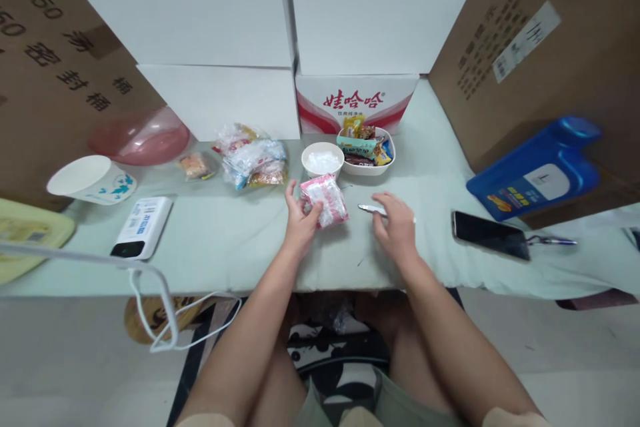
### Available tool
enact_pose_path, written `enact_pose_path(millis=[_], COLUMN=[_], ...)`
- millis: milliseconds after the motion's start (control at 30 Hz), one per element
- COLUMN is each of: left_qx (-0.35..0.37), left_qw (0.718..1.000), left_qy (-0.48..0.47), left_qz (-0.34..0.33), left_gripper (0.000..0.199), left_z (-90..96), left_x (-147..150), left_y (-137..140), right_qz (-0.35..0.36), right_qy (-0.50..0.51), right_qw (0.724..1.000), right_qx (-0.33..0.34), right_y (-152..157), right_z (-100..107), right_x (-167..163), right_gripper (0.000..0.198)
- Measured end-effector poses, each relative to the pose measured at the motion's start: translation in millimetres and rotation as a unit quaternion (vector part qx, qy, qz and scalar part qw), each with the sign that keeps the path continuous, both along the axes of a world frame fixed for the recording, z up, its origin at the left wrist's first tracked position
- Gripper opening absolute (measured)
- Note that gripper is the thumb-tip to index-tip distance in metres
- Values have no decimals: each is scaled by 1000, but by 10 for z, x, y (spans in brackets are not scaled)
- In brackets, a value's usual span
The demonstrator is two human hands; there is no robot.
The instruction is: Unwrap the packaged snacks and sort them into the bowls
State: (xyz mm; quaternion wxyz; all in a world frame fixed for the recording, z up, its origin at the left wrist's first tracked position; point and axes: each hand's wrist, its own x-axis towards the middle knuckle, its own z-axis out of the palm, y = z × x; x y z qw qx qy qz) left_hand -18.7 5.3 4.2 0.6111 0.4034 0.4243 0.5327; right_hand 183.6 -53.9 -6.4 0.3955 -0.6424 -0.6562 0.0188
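Note:
My left hand [301, 219] is closed around a pink-and-clear plastic packet [327, 201], thumb across its front. The packet is held tilted over the table, just in front of a small white bowl [323, 159] with clear plastic inside. To the right, my right hand [396, 225] has its fingers curled about a slim silvery tool [369, 208]. The tool's narrow end points left towards the packet; its middle is hidden by the fingers, and its exact kind is unclear. Behind my hands, a white container [369, 170] holds several wrapped snacks.
Crumpled plastic wrappers [255, 159] and a small snack packet [196, 165] lie left. Further left are a paper tub [95, 180], a red bowl [145, 140] and a white power bank [145, 227]. A blue bottle [540, 167] and phone [490, 235] are right. Boxes [357, 100] stand behind.

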Motion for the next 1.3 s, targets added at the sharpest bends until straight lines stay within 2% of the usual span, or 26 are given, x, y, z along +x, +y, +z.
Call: enact_pose_path(millis=[67,167,267,367,467,500,567,633,867,967,1133,1233,1300], left_qx=[-2,3,25,51,72,76,83,93,103,94,74,53,28], left_qw=[1000,999,998,997,996,995,994,994,994,995,995,991,991], left_qy=[-2,-8,-14,9,46,55,65,63,39,28,-40,-83,-97], left_qz=[20,48,53,52,33,23,8,0,5,16,62,93,87], left_gripper=[101,86,67,65,64,63,64,66,69,70,72,69,66], left_z=[-22,-85,-143,-158,-137,-127,-109,-94,-76,-73,-28,28,66], left_x=[-16,-27,-23,-9,19,30,54,72,73,66,-11,-116,-187], left_y=[42,114,157,134,67,45,13,-1,9,16,71,119,135], right_qz=[-63,-78,-69,-38,59,82,100,96,79,79,89,99,83], right_qy=[-24,-45,-15,152,332,360,379,374,258,229,181,151,139], right_qw=[995,983,982,973,923,909,899,901,943,949,953,949,950], right_qx=[-67,-158,-174,-167,-187,-193,-196,-198,-197,-203,-226,-257,-268], right_y=[8,-4,-63,-160,-230,-233,-206,-152,-89,-120,-176,-215,-231], right_z=[-60,-96,-5,139,229,241,244,233,229,230,236,267,301], right_x=[215,436,462,255,-98,-209,-375,-450,-394,-394,-377,-288,-181], right_gripper=[41,36,30,36,43,44,44,44,41,40,38,35,33])
